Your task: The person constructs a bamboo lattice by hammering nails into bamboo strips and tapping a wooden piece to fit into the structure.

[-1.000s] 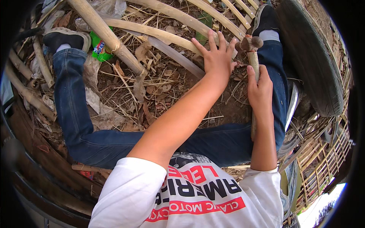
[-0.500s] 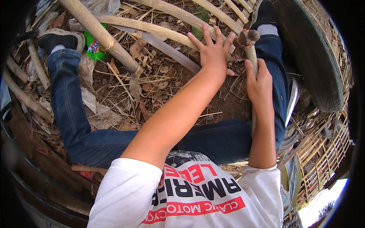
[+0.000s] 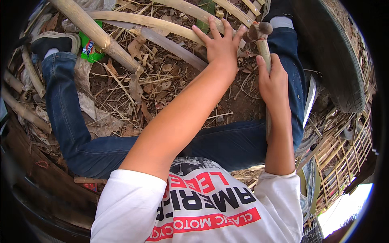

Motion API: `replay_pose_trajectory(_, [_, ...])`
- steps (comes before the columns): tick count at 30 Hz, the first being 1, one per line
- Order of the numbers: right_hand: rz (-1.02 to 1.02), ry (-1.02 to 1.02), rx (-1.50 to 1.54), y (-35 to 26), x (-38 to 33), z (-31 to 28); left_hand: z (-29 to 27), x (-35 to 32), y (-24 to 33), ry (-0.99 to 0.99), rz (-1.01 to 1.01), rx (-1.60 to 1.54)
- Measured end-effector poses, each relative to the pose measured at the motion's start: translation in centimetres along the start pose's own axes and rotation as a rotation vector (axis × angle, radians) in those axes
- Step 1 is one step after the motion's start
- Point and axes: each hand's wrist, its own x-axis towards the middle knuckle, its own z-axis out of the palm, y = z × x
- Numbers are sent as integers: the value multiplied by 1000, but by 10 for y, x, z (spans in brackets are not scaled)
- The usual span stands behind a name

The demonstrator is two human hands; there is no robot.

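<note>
My left hand (image 3: 221,48) lies spread flat, holding nothing, on the pale split bamboo strip (image 3: 162,24); my right hand (image 3: 273,83) grips the wooden-handled hammer (image 3: 263,44). I should strike clear of my fingers.

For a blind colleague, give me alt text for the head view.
A seated person's right hand grips a hammer, while the left hand spreads flat on bamboo strips lying over dry, leaf-strewn ground between jeans-clad legs.

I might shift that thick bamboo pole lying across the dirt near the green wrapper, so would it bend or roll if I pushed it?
The thick bamboo pole looks stiff, being stout and straight. Being round, it could roll, though dry leaves and other bamboo pieces lying against it would probably check that.
</note>
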Motion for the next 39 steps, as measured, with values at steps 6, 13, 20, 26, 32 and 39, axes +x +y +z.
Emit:
replay_pose_trajectory(6, [-27, 5, -59, 8, -8, 6, 0, 0, 4, 4, 13, -6])
replay_pose_trajectory(13, [76, 25, 44, -2, -7, 6, -2, 5, 2, -18, -7, -18])
replay_pose_trajectory(20, [153, 18, 109, -9, -8, -12, -3, 5, 2, -7, 0, -11])
replay_pose_trajectory(26, [180, 23, 290, 19, -13, 6, -10, -1, -6, -20, 101, -40])
replay_pose_trajectory(32, [251, 34, 377, 11, -7, -11, 0, -4, -28, 126, 294, -105])
replay_pose_trajectory(39, [189, 64, 435, 11, -11, -10, -2, -12, -34, 170, 376, -151])
